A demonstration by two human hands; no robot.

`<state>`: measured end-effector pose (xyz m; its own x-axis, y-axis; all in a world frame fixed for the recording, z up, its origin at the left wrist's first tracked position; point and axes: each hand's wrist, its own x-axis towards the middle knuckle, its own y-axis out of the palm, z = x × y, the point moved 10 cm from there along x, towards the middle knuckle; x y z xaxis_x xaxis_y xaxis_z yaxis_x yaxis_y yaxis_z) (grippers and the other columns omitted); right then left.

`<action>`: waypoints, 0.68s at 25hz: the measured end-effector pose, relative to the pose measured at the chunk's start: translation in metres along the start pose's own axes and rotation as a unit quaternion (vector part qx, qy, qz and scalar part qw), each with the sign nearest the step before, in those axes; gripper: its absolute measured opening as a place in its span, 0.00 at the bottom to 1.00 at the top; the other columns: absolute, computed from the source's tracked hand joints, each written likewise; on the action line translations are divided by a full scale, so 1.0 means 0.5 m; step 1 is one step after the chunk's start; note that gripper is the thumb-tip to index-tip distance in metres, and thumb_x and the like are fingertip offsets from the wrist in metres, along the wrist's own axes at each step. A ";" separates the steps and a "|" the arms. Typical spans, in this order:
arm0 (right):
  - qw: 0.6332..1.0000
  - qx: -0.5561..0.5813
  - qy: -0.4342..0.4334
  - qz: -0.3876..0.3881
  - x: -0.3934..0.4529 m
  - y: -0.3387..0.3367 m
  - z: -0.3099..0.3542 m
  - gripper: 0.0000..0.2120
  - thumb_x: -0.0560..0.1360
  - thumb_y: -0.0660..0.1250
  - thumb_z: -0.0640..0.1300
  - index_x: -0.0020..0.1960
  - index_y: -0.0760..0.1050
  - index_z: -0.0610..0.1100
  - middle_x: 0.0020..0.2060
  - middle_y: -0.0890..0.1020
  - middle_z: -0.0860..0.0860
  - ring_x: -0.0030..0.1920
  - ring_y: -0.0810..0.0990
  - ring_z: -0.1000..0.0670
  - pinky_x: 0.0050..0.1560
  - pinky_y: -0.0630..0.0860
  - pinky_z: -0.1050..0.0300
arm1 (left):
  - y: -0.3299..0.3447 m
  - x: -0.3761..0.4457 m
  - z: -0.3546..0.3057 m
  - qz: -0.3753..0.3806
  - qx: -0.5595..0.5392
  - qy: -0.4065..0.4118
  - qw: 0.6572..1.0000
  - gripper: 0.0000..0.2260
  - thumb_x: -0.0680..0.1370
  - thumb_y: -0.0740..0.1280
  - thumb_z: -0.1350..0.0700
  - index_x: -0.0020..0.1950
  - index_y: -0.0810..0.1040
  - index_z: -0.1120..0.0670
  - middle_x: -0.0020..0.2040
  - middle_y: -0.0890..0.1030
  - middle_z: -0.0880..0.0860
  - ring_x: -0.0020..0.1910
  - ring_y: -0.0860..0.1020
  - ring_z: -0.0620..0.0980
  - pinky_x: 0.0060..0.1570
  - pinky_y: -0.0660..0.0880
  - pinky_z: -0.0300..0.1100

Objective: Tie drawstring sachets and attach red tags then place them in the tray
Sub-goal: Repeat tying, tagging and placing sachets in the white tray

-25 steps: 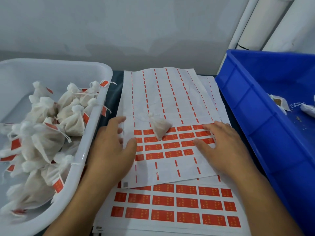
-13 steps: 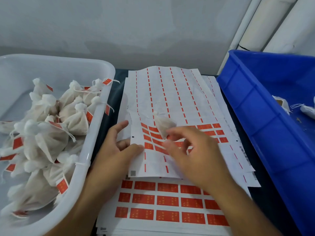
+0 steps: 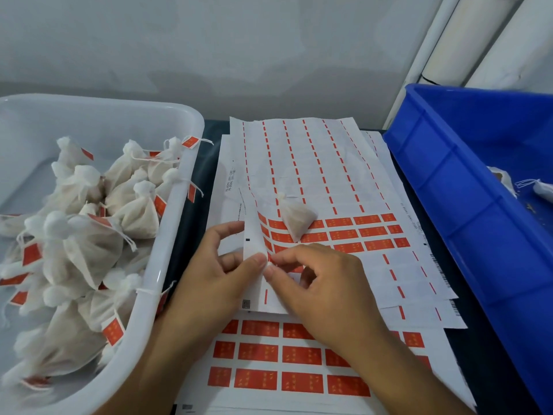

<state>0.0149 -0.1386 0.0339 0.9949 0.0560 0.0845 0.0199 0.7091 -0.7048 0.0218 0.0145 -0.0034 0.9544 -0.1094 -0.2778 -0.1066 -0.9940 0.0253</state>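
Two hands' fingers [image 3: 257, 262] on curled glossy tag sheet [image 3: 314, 181], gauzy sachet [image 3: 294, 218] atop.

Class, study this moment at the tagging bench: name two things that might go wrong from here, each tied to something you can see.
1. The left hand bends up the label sheet edge; the loose sachet lying on it might slide off.
2. The right hand picks at a red tag beside that curl; it may tear or crease.

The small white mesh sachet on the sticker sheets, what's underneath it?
The small white mesh sachet lies on the top white sheet of red stickers, across its upper red rows. More sheets lie stacked beneath. The stickers directly under it are hidden.
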 end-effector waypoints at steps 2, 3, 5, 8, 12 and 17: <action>1.000 0.010 -0.001 -0.003 -0.002 -0.002 0.004 0.24 0.70 0.60 0.71 0.57 0.83 0.61 0.43 0.76 0.75 0.43 0.79 0.69 0.45 0.74 0.75 | 0.001 0.000 -0.002 0.001 0.010 0.003 1.000 0.19 0.78 0.70 0.51 0.64 0.68 0.36 0.49 0.87 0.49 0.43 0.87 0.53 0.37 0.84 0.45; 1.000 0.015 0.001 -0.004 -0.003 -0.004 0.005 0.24 0.70 0.60 0.71 0.56 0.84 0.61 0.41 0.74 0.77 0.44 0.79 0.71 0.43 0.73 0.76 | 0.002 -0.001 -0.002 0.002 0.014 0.003 1.000 0.19 0.78 0.70 0.50 0.64 0.68 0.36 0.49 0.87 0.49 0.43 0.87 0.53 0.39 0.84 0.47; 1.000 0.020 0.009 -0.002 -0.003 -0.006 0.003 0.18 0.72 0.63 0.70 0.52 0.83 0.62 0.39 0.74 0.77 0.44 0.80 0.70 0.40 0.73 0.77 | 0.003 -0.002 -0.005 0.005 0.014 0.001 1.000 0.19 0.77 0.71 0.50 0.63 0.68 0.38 0.48 0.87 0.51 0.43 0.87 0.55 0.42 0.85 0.52; 1.000 0.018 0.013 0.005 -0.001 -0.005 0.002 0.06 0.75 0.67 0.65 0.47 0.77 0.65 0.39 0.74 0.76 0.42 0.81 0.69 0.36 0.73 0.78 | 0.003 -0.004 -0.008 0.008 0.004 0.001 1.000 0.18 0.75 0.71 0.50 0.62 0.69 0.40 0.47 0.87 0.53 0.43 0.87 0.56 0.41 0.85 0.53; 0.999 0.034 0.006 -0.002 -0.002 -0.009 0.006 0.06 0.77 0.68 0.61 0.44 0.73 0.65 0.39 0.74 0.76 0.49 0.77 0.73 0.39 0.71 0.81 | 0.004 -0.007 -0.013 0.008 0.013 -0.001 1.000 0.21 0.71 0.72 0.47 0.61 0.70 0.39 0.47 0.87 0.52 0.42 0.87 0.56 0.41 0.84 0.53; 0.998 0.061 0.020 -0.005 0.002 -0.006 -0.002 0.04 0.78 0.67 0.61 0.46 0.75 0.63 0.40 0.78 0.72 0.48 0.79 0.70 0.37 0.73 0.79 | 0.002 -0.011 -0.017 -0.007 0.011 -0.004 1.000 0.19 0.75 0.73 0.50 0.62 0.70 0.38 0.47 0.87 0.51 0.43 0.87 0.56 0.42 0.84 0.55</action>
<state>0.0158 -0.1416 0.0354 0.9979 0.0227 0.0607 0.0193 0.7902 -0.6126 0.0188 0.0143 0.0064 0.9535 -0.0946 -0.2860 -0.0985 -0.9951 0.0010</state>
